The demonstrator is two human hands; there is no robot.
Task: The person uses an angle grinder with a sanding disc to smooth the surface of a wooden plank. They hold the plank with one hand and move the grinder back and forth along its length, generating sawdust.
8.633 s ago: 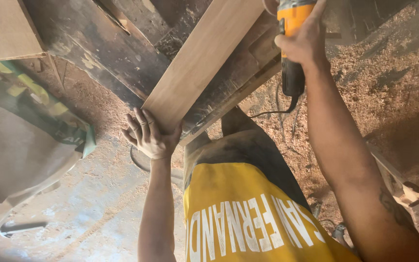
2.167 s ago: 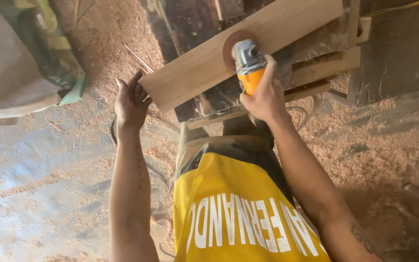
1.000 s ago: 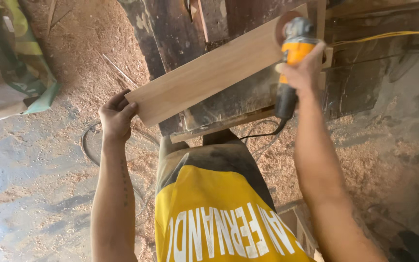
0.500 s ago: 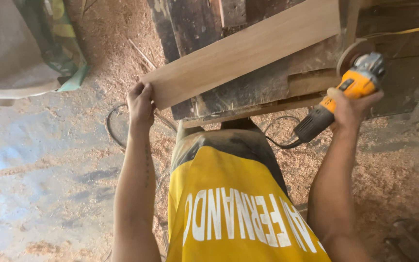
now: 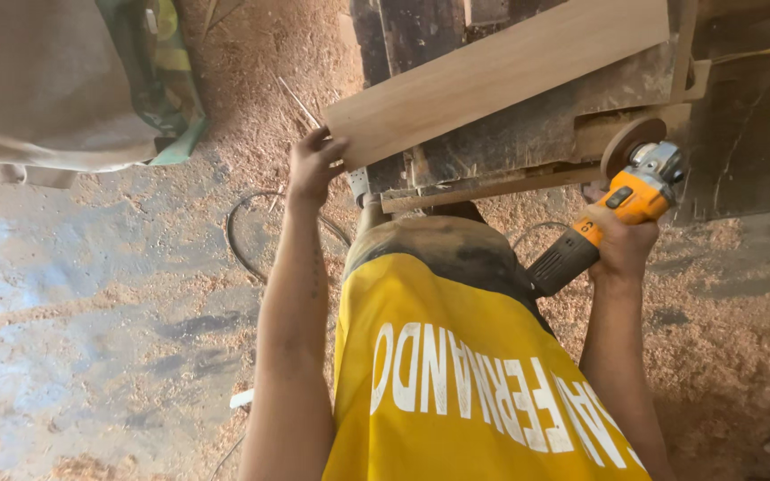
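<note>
Across the dark workbench [image 5: 528,151] lies one long, pale, smooth board [image 5: 501,76], slanting up to the right. Below its right end sits one yellow grinder [image 5: 621,205] with a round disc, gripped in the right hand [image 5: 621,249]. One left hand [image 5: 312,165] curls its fingers around the board's lower end.
</note>
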